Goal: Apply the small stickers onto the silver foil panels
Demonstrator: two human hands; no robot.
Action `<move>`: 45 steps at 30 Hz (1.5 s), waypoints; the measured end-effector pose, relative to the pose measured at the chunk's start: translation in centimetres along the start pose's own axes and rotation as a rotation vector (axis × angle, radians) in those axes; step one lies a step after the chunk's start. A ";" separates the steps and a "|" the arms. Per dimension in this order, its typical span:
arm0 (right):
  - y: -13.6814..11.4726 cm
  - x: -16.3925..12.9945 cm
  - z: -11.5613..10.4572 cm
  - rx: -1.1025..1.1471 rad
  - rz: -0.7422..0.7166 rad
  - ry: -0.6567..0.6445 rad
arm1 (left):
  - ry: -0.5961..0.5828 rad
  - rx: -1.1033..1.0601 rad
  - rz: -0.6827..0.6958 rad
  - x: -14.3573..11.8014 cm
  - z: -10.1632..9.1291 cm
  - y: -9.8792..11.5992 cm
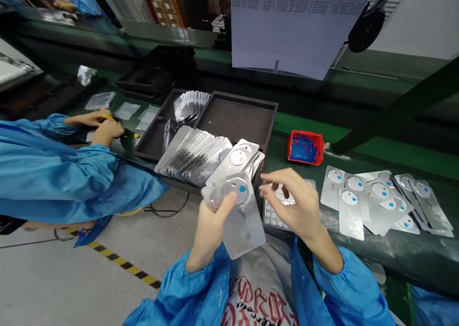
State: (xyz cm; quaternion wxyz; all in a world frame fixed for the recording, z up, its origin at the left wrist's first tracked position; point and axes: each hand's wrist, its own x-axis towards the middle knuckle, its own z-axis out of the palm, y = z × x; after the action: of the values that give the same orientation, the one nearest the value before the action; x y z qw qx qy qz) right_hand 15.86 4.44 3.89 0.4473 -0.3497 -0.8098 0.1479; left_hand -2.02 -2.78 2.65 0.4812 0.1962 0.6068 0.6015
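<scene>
The left hand (210, 225) is closed around a silvery foil pouch (240, 221), thumb pressed over its upper face near a round window with a blue dot, holding it tilted above the person's lap just in front of the desk (412, 254). The right hand (297, 204) hovers open and empty just beside the pouch's right edge, fingers loosely spread and thumb and forefinger close together, not touching the foil. The step in hand looks like taking one pouch from the stack for checking or sorting; the next move probably calls for the right hand to pinch the pouch's free edge cleanly, without creasing it or covering the dot. Directly behind the held pouch, a fanned stack of pouches (201, 156) leans in a dark tray (251, 111). To the right, a spread of finished pouches (380, 199) lies flat on the desk, dots upward, and a small red bin (305, 146) sits behind them. A blister sheet (274, 213) lies beneath the right hand. At far left a co-worker's hands (103, 127) in blue sleeves work at their own spot.
</scene>
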 end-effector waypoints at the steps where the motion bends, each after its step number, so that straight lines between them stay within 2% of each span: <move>1: -0.4 -0.6 -0.8 0.017 -0.011 -0.035 | -0.108 0.026 -0.009 0.1 0.6 -0.6; 3: -0.7 -1.8 -2.0 -0.034 -0.015 -0.066 | -0.250 0.073 0.023 0.1 1.7 -1.4; 6: -0.5 -3.0 -3.3 -0.186 -0.042 -0.055 | -0.323 0.150 0.055 -0.3 2.9 -1.8; 11: -0.2 -4.3 -4.5 -0.326 -0.088 -0.064 | -0.296 0.236 0.052 -1.4 4.4 -1.1; 15: 0.2 -4.9 -4.6 -0.300 -0.061 -0.079 | -0.357 0.237 0.071 -1.8 5.0 -0.8; 21: 1.1 -5.7 -4.2 -0.379 -0.151 -0.087 | -0.315 0.279 0.041 -1.9 4.7 -1.4; 26: 1.1 -5.3 -4.3 -0.243 -0.154 -0.071 | -0.364 0.256 0.024 -1.6 4.6 -1.7; 29: 0.9 -5.0 -4.2 -0.262 -0.182 -0.084 | -0.383 0.231 0.035 -1.5 4.6 -1.6; 32: 0.3 -5.2 -3.9 -0.184 -0.114 -0.102 | -0.447 0.173 0.023 -1.3 4.6 -1.8; 34: -0.1 -5.4 -3.8 -0.034 0.001 -0.078 | -0.473 0.115 -0.011 -1.1 4.6 -2.2; 36: 0.3 -5.2 -3.8 0.125 0.155 0.004 | -0.435 0.038 -0.087 -0.8 4.6 -2.5; 39: 3.8 -3.3 -3.7 0.215 0.355 0.233 | -0.311 -0.080 -0.280 -0.5 4.6 -2.4; 41: 8.1 -1.0 -3.4 0.122 0.404 0.378 | -0.252 -0.122 -0.444 -0.4 4.6 -1.8; 42: 10.6 0.1 -3.3 0.037 0.401 0.406 | -0.233 -0.128 -0.525 -0.3 4.6 -1.4; 43: 13.2 1.1 -3.2 -0.052 0.417 0.358 | -0.214 -0.128 -0.593 -0.4 4.5 -0.9; 45: 17.4 2.3 -3.1 -0.231 0.458 0.140 | -0.177 -0.125 -0.686 -0.4 4.3 0.1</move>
State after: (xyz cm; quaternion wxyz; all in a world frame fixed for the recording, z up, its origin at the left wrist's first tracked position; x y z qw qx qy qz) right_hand 25.11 18.17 -2.58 0.4141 -0.5819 -0.6882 0.1274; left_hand 1.70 -0.79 3.66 0.7170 0.0026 0.5552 0.4215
